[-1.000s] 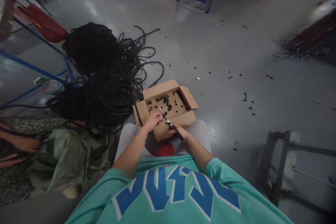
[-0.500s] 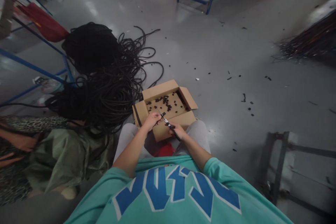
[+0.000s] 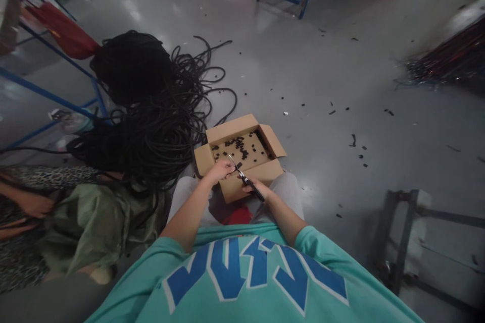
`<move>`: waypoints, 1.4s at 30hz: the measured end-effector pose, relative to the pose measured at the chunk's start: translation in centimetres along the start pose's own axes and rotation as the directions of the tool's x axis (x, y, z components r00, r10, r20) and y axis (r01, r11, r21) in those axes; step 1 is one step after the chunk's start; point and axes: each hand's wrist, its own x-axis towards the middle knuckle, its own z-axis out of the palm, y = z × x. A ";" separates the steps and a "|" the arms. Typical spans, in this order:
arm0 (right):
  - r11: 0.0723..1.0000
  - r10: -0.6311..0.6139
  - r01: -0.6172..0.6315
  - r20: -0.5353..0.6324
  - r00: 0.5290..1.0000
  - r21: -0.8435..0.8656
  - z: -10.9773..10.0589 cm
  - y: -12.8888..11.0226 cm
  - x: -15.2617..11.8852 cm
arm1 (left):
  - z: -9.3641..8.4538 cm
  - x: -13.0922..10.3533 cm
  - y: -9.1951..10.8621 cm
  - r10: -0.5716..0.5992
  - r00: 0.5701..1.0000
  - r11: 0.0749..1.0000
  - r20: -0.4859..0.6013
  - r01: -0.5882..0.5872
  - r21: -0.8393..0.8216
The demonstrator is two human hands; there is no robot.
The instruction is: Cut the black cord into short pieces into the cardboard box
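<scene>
My left hand [image 3: 220,170] is closed, fingertips pinching a black cord [image 3: 238,165] whose short end sticks out to the right. My right hand [image 3: 256,189] grips a pair of scissors [image 3: 247,181] by the dark handles. The scissors point up and left, their blades spread at the cord end beside my left fingertips. Both hands are above the near side of an open cardboard box [image 3: 271,171], between my knees. Many short black pieces [image 3: 238,146] lie scattered on the box's bottom.
A large heap of black cord [image 3: 151,131] lies on the floor left of the box. Beside it at the left is another person's hand [image 3: 36,206] near a green cloth [image 3: 83,222]. A metal frame [image 3: 407,237] stands at right. Black scraps [image 3: 361,156] dot the floor.
The scissor blades have spread wider, and more of the cord end shows past my left fingers. A black strand that hung over the box's left flap no longer shows there.
</scene>
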 end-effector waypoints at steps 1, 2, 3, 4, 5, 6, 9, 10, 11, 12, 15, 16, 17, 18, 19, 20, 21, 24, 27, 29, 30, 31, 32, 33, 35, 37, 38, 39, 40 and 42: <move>1.000 -0.001 0.001 0.002 1.000 0.022 0.0 0.0 0.0 | 0.0 -0.1 0.1 -0.004 1.000 1.000 0.004 0.004 -0.001; 0.999 -0.002 0.001 0.003 1.000 0.053 0.1 0.1 -0.1 | 0.0 -0.2 0.1 -0.011 1.000 1.000 0.004 0.011 -0.008; 0.997 0.000 0.000 -0.001 1.000 0.077 0.2 0.1 -0.1 | -0.1 -0.2 0.1 -0.020 1.000 1.000 0.002 0.020 -0.021; 0.996 0.003 -0.002 -0.010 1.000 0.085 0.4 0.2 -0.1 | -0.1 -0.2 0.1 -0.031 1.000 0.999 0.001 0.031 -0.034; 0.996 0.007 -0.005 -0.022 1.000 0.085 0.5 0.2 -0.2 | -0.2 -0.1 0.1 -0.042 0.999 0.998 0.001 0.042 -0.042; 0.997 0.010 -0.007 -0.036 0.999 0.083 0.6 0.2 -0.2 | -0.4 0.0 0.0 -0.049 0.999 0.998 0.003 0.049 -0.044; 0.997 0.024 -0.018 -0.085 0.996 0.075 1.1 0.2 -0.1 | -0.8 0.2 0.0 -0.045 0.999 0.999 0.017 0.046 -0.017; 0.997 0.033 -0.026 -0.101 0.994 0.073 1.2 0.2 -0.1 | -1.0 0.3 0.0 -0.041 0.999 0.999 0.017 0.041 -0.004; 0.997 0.043 -0.035 -0.112 0.993 0.070 1.3 0.1 -0.1 | -1.1 0.4 -0.1 -0.036 0.999 0.999 0.016 0.036 0.009; 0.997 0.053 -0.045 -0.118 0.992 0.068 1.3 0.0 -0.1 | -1.2 0.4 -0.1 -0.028 1.000 0.999 0.015 0.028 0.020; 0.996 0.068 -0.060 -0.125 0.990 0.064 1.4 -0.1 -0.1 | -1.4 0.5 -0.4 0.003 1.000 0.999 0.007 -0.003 0.037; 0.996 0.069 -0.062 -0.131 0.989 0.060 1.4 -0.1 -0.1 | -1.4 0.6 -0.4 0.015 1.000 0.999 0.002 -0.015 0.037; 0.996 0.072 -0.064 -0.138 0.988 0.056 1.4 -0.1 -0.1 | -1.4 0.7 -0.5 0.025 1.000 0.999 -0.007 -0.025 0.037; 0.996 0.074 -0.066 -0.143 0.987 0.055 1.4 -0.1 -0.1 | -1.4 0.8 -0.6 0.032 0.999 0.999 -0.020 -0.031 0.040; 0.996 0.074 -0.066 -0.145 0.987 0.057 1.4 -0.1 0.0 | -1.4 0.8 -0.7 0.036 0.999 0.998 -0.037 -0.034 0.046; 0.996 0.071 -0.063 -0.149 0.986 0.058 1.4 0.0 0.0 | -1.4 0.9 -0.7 0.040 0.998 0.998 -0.056 -0.037 0.054; 0.997 0.065 -0.057 -0.153 0.986 0.060 1.3 0.0 0.1 | -1.4 1.0 -0.8 0.041 0.996 0.997 -0.078 -0.037 0.062; 0.997 0.060 -0.049 -0.183 0.981 0.067 1.1 0.1 0.3 | -1.5 1.3 -0.8 0.026 0.990 0.999 -0.139 -0.020 0.050; 0.992 0.062 -0.036 -0.221 0.973 0.120 0.7 0.0 0.2 | -1.6 1.3 -0.8 0.012 0.988 0.998 -0.152 -0.020 -0.052; 0.986 0.050 -0.010 -0.240 0.970 0.167 0.6 -0.2 0.1 | -1.6 1.1 -0.9 0.029 0.991 0.992 -0.134 -0.046 -0.119; 0.983 0.041 0.005 -0.246 0.968 0.184 0.6 -0.2 0.0 | -1.5 0.9 -0.9 0.043 0.991 0.989 -0.126 -0.061 -0.137; 0.980 0.028 0.022 -0.252 0.967 0.196 0.5 -0.3 0.0 | -1.4 0.7 -0.8 0.055 0.991 0.986 -0.119 -0.072 -0.148; 0.978 0.012 0.041 -0.255 0.967 0.202 0.5 -0.3 0.0 | -1.2 0.5 -0.8 0.067 0.991 0.985 -0.114 -0.084 -0.154; 0.977 -0.007 0.062 -0.259 0.966 0.204 0.5 -0.4 0.0 | -0.9 0.3 -0.8 0.080 0.991 0.983 -0.108 -0.096 -0.157; 0.974 -0.049 0.106 -0.267 0.962 0.201 0.5 -0.4 0.0 | -0.3 -0.1 -0.8 0.108 0.991 0.981 -0.081 -0.120 -0.156; 0.970 -0.083 0.143 -0.284 0.955 0.197 0.4 -0.5 0.1 | 0.4 -0.3 -0.9 0.121 0.992 0.984 -0.043 -0.126 -0.128; 0.969 -0.094 0.155 -0.293 0.951 0.193 0.4 -0.5 0.1 | 0.7 -0.4 -0.9 0.118 0.992 0.986 -0.040 -0.122 -0.113; 0.969 -0.101 0.163 -0.303 0.948 0.187 0.4 -0.6 0.1 | 0.9 -0.4 -0.9 0.108 0.993 0.988 -0.053 -0.113 -0.107; 0.970 -0.103 0.164 -0.309 0.946 0.178 0.3 -0.6 0.0 | 1.1 -0.4 -0.9 0.096 0.992 0.988 -0.078 -0.104 -0.117; 0.978 -0.097 0.150 -0.314 0.944 0.148 0.3 -0.7 -0.4 | 1.4 -0.6 -0.6 0.072 0.991 0.975 -0.116 -0.094 -0.203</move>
